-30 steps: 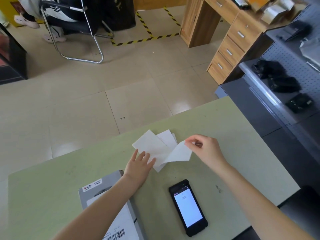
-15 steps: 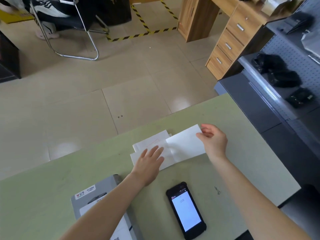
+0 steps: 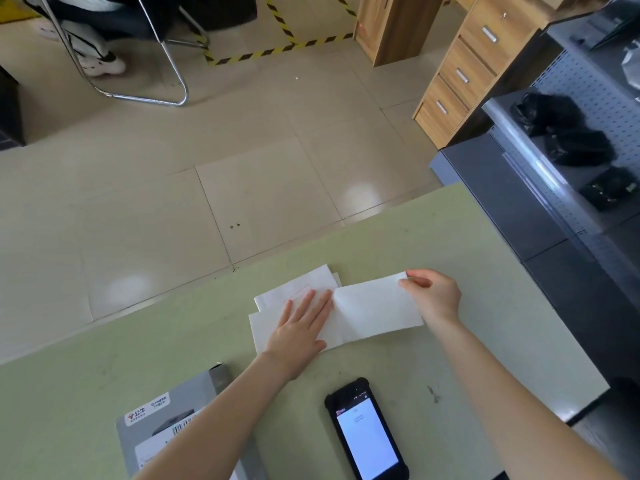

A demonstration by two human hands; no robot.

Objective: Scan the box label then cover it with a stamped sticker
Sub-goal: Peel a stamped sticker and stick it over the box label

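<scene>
A small stack of white sticker sheets (image 3: 277, 299) lies on the green table (image 3: 104, 368); a faint red stamp outline shows on the top one. My left hand (image 3: 301, 327) presses flat on the stack, fingers spread. My right hand (image 3: 433, 296) pinches the far corner of one white sheet (image 3: 374, 310), pulled out to the right of the stack. The grey box (image 3: 194, 400) with its white barcode label (image 3: 152, 448) sits at the near left, partly hidden by my left forearm. A black handheld scanner (image 3: 367, 431) lies screen-up between my arms.
The table's far edge runs just beyond the stickers, with tiled floor past it. A grey metal shelf (image 3: 540, 188) holding black bags stands at the right, wooden drawers (image 3: 464, 74) behind it. A chair (image 3: 166, 74) with a seated person's legs is at the far left.
My right hand has drawn one white sheet out to the right and flattened it, while my left hand moved onto the stack and pressed down. The view has tilted slightly downward.
</scene>
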